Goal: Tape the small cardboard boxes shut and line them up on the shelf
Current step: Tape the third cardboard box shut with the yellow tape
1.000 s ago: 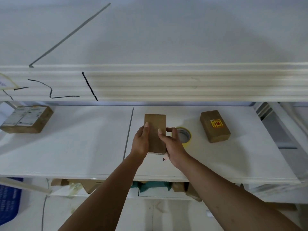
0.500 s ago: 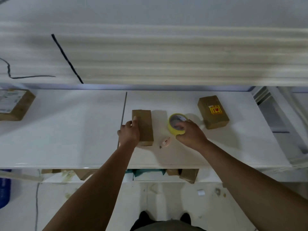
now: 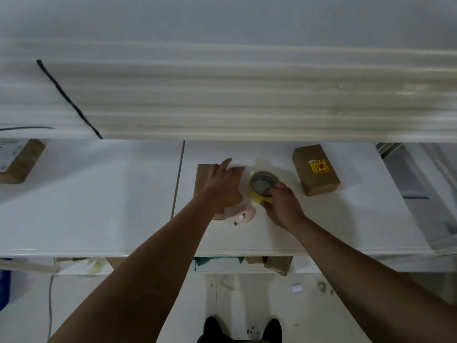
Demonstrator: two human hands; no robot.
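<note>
A small brown cardboard box (image 3: pixel 202 179) lies flat on the white shelf (image 3: pixel 99 206), mostly covered by my left hand (image 3: pixel 223 184), whose fingers are spread and reach right toward the tape. My right hand (image 3: pixel 282 206) grips the yellow tape roll (image 3: pixel 259 184), with fingers inside its core. A second brown box with a yellow and red sticker (image 3: pixel 315 169) sits to the right of the roll. A third box with a white label (image 3: pixel 18 159) lies at the far left edge.
A small pink cutter (image 3: pixel 244 216) lies on the shelf just in front of the box and roll. An upper shelf edge (image 3: pixel 247 107) overhangs the back. Cardboard scraps (image 3: pixel 277 264) sit on a lower level, with my feet on the floor below.
The box went from both hands down onto the shelf. My right hand moved to the tape roll and gripped it. My left hand slid across the box toward the roll.
</note>
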